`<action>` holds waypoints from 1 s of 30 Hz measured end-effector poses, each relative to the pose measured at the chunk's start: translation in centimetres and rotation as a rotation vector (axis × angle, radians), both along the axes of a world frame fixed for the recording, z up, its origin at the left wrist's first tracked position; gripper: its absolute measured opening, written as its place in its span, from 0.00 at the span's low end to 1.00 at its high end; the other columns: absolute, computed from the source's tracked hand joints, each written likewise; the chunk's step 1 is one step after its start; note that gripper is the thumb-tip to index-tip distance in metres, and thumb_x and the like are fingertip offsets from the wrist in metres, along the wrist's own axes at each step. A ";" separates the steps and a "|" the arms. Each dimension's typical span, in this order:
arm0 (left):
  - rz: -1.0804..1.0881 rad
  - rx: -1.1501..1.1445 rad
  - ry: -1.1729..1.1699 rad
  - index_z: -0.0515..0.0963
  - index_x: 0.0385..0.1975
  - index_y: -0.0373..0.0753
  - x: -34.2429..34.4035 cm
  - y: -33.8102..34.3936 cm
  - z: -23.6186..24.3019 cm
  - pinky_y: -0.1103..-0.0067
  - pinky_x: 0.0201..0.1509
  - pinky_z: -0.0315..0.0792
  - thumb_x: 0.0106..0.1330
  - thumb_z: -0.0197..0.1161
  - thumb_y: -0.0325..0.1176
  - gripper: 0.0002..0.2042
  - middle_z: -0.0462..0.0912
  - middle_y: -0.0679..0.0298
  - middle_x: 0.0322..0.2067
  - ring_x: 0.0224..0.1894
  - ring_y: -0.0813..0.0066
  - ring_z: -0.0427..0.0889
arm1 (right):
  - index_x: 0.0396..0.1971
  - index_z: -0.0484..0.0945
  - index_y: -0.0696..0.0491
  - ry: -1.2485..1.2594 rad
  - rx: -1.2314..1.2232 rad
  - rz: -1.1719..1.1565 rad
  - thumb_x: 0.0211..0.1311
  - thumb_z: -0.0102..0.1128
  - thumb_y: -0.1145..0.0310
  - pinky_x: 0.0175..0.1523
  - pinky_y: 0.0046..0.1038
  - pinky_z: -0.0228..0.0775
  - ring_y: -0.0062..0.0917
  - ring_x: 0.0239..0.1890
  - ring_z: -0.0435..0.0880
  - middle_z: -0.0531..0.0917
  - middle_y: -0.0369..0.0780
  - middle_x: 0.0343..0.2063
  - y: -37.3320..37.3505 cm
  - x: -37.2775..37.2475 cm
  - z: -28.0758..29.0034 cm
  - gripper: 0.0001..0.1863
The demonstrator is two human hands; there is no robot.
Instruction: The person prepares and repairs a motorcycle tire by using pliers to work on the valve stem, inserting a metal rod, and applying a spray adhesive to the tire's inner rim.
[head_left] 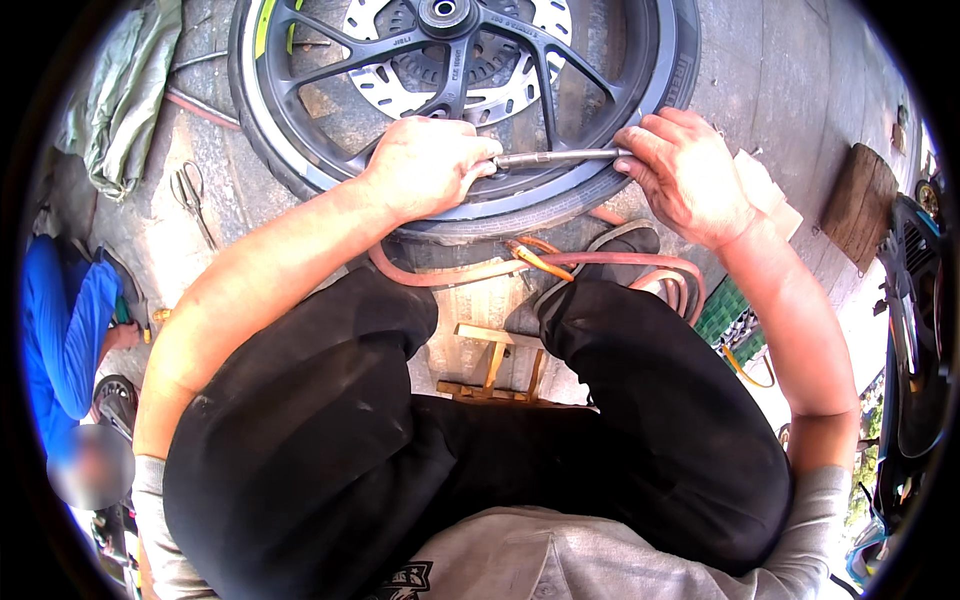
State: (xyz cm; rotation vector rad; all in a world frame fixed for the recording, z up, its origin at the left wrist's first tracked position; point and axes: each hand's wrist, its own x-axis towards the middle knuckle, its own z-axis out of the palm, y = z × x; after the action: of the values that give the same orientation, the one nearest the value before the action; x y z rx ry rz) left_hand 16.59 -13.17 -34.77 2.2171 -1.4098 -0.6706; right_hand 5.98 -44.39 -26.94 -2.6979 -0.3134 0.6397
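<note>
A black spoked motorcycle wheel [545,75] with a silver brake disc [375,40] lies flat in front of me, its tyre [270,130] around the rim. My left hand [423,168] is closed on the left end of a slim metal bar [560,156], which lies crosswise over the near part of the rim. My right hand [685,175] grips the bar's right end between thumb and fingers. Both bar ends are partly hidden by my fingers, and I cannot tell whether its tip is under the tyre bead. A red hose [460,275] loops below the wheel.
A co-worker in blue sleeves [75,320] works at the left, near crumpled cloth [120,100] and scissors [190,200]. A wooden block [855,205] and green crate [725,310] are at right, beside dark vehicle parts [905,330]. A small wooden frame [500,335] sits between my knees.
</note>
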 end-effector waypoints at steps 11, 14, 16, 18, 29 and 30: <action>-0.030 0.004 -0.021 0.90 0.50 0.47 0.0 0.2 -0.2 0.66 0.41 0.84 0.70 0.72 0.41 0.13 0.88 0.65 0.33 0.36 0.61 0.90 | 0.44 0.81 0.54 -0.290 0.040 0.105 0.68 0.71 0.64 0.50 0.51 0.78 0.47 0.47 0.88 0.85 0.44 0.44 -0.2 0.1 -0.1 0.12; -0.039 0.009 -0.021 0.90 0.50 0.47 0.0 -0.1 -0.1 0.66 0.40 0.84 0.70 0.71 0.41 0.12 0.88 0.65 0.33 0.36 0.61 0.89 | 0.44 0.81 0.54 0.383 -0.102 -0.053 0.71 0.69 0.63 0.49 0.52 0.78 0.50 0.43 0.88 0.87 0.48 0.39 0.8 0.8 1.0 0.12; -0.040 0.003 -0.026 0.90 0.50 0.47 0.2 0.0 -0.3 0.66 0.40 0.84 0.70 0.71 0.41 0.12 0.88 0.65 0.33 0.36 0.61 0.89 | 0.41 0.80 0.54 0.380 -0.007 -0.192 0.72 0.67 0.62 0.50 0.52 0.79 0.51 0.41 0.88 0.88 0.50 0.36 1.2 1.0 1.3 0.11; -0.031 -0.018 -0.031 0.90 0.50 0.47 0.1 0.2 -0.2 0.66 0.40 0.84 0.71 0.71 0.41 0.12 0.88 0.65 0.34 0.36 0.61 0.89 | 0.41 0.80 0.54 0.229 0.043 -0.177 0.71 0.68 0.63 0.51 0.52 0.79 0.50 0.42 0.88 0.88 0.48 0.39 1.6 0.7 1.9 0.10; 0.003 0.017 0.002 0.87 0.43 0.48 -0.2 0.2 -0.1 0.63 0.43 0.83 0.71 0.69 0.42 0.09 0.86 0.63 0.32 0.38 0.59 0.89 | 0.46 0.83 0.56 0.398 0.002 -0.187 0.75 0.64 0.58 0.51 0.50 0.80 0.50 0.44 0.90 0.88 0.49 0.31 1.6 1.9 2.3 0.15; 0.001 0.010 0.002 0.88 0.44 0.47 -0.2 0.2 -0.1 0.63 0.42 0.83 0.71 0.69 0.42 0.09 0.86 0.64 0.32 0.38 0.59 0.89 | 0.46 0.83 0.56 0.413 0.002 -0.194 0.74 0.65 0.59 0.52 0.50 0.80 0.50 0.45 0.90 0.88 0.49 0.33 1.8 1.8 2.4 0.15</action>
State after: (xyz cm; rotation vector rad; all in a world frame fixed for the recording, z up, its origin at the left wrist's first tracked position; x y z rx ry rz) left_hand 16.43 -13.01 -34.86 2.2237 -1.4076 -0.6804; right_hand 7.82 -42.59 -24.50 -2.4719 0.0543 1.1025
